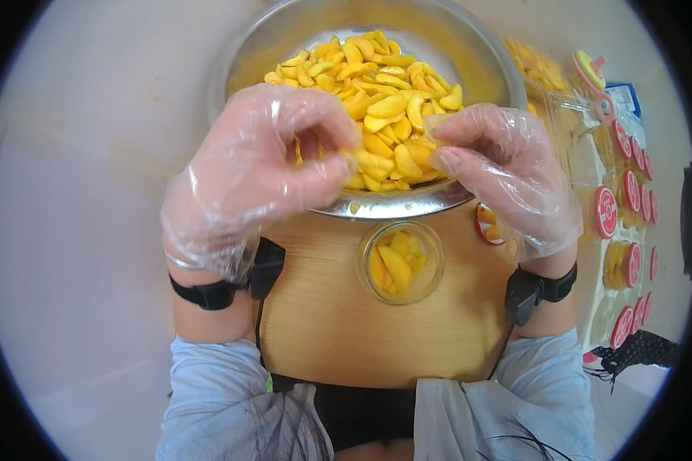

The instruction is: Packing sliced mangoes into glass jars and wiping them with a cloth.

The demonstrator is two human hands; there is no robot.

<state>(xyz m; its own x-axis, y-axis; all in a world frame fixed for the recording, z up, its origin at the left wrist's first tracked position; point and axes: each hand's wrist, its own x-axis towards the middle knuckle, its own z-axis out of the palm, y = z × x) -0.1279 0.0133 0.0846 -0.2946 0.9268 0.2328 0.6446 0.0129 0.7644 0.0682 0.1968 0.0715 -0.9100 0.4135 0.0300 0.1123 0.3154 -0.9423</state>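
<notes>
My left hand (259, 155), in a clear plastic glove, hovers over the left front of a large stainless steel basin (392, 206). Its thumb and fingers curl towards each other, blurred; whether a slice is between them cannot be told. Over the basin's right front is my right hand (501, 167), gloved alike, thumb and forefinger close together. Loose glove film at the fingertips hides whether they pinch anything. Yellow peach slices (386, 106) are heaped in the basin. Below its front rim stands an uncapped glass jar (432, 288), partly filled with slices (395, 265).
Several jars with red-and-white lids (606, 212) stand in rows at the right. A clear plastic container (576, 104) is at the back right, near more slices (536, 66). Beside my right hand, a red-rimmed item (487, 223) lies partly hidden on the wooden surface (323, 322).
</notes>
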